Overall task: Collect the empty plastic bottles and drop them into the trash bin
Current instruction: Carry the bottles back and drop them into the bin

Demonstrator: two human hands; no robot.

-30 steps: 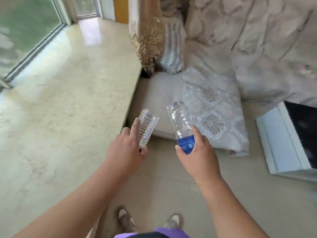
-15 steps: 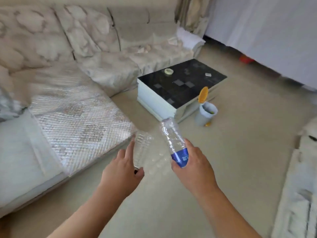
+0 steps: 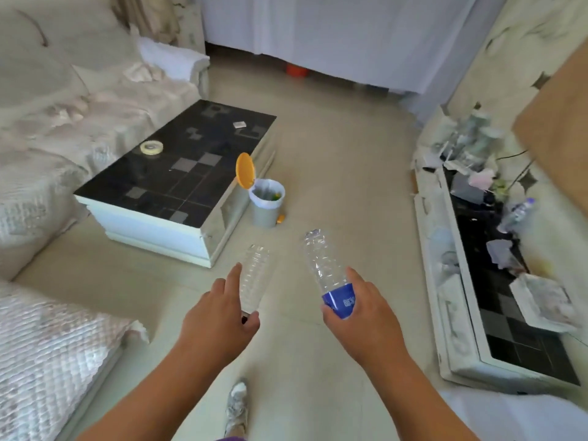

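Observation:
My left hand [image 3: 219,319] grips a clear ribbed plastic bottle [image 3: 253,275] that points away from me. My right hand [image 3: 366,316] holds a second clear bottle with a blue label [image 3: 324,268], its base tilted up and forward. Both bottles look empty. Ahead of my hands, a small grey trash bin [image 3: 266,202] stands on the floor with a white liner and its orange lid [image 3: 245,170] flipped up. It sits against the right end of the low table.
A low white table with a black tiled top [image 3: 178,176] holds a tape roll [image 3: 151,147]. A covered sofa [image 3: 47,122] runs along the left. On the right, a cluttered TV cabinet [image 3: 461,281] carries another plastic bottle [image 3: 517,213]. Tiled floor [image 3: 343,148] lies between them.
The view has swung right, from the window corner and sofa to the room's middle, bringing the bin and TV cabinet into sight. Both hands keep their bottles throughout.

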